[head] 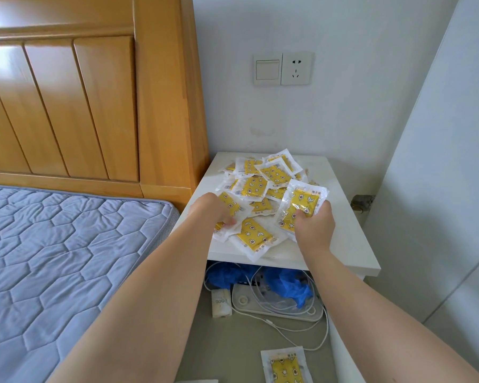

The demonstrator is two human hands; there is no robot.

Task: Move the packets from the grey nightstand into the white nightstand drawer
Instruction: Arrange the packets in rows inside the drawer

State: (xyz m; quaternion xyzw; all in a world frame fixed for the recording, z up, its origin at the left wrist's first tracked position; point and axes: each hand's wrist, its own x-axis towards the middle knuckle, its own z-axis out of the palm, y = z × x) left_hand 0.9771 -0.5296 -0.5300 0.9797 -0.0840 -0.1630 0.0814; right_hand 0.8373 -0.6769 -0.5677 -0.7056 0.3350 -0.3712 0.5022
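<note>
Several yellow-patterned packets in clear white-edged wrappers (pixel 260 183) lie heaped on a white nightstand top (pixel 340 233) beside the bed. My right hand (pixel 314 229) grips a small bunch of packets (pixel 302 205), lifted slightly at the pile's right side. At the pile's left front edge, my left hand (pixel 213 210) has its fingers curled down onto a packet (pixel 233 205), pinching it. Below the top, a drawer stands pulled out (pixel 213 341), and one packet (pixel 285 366) lies at its front.
The open drawer holds blue plastic bags (pixel 291 286), white cables (pixel 302 324), a white flat device (pixel 260 302) and a small paper roll (pixel 220 302). A wooden headboard (pixel 94 92) and blue quilted mattress (pixel 53 258) stand left. A wall socket (pixel 296 68) is above; a white panel (pixel 440 189) is right.
</note>
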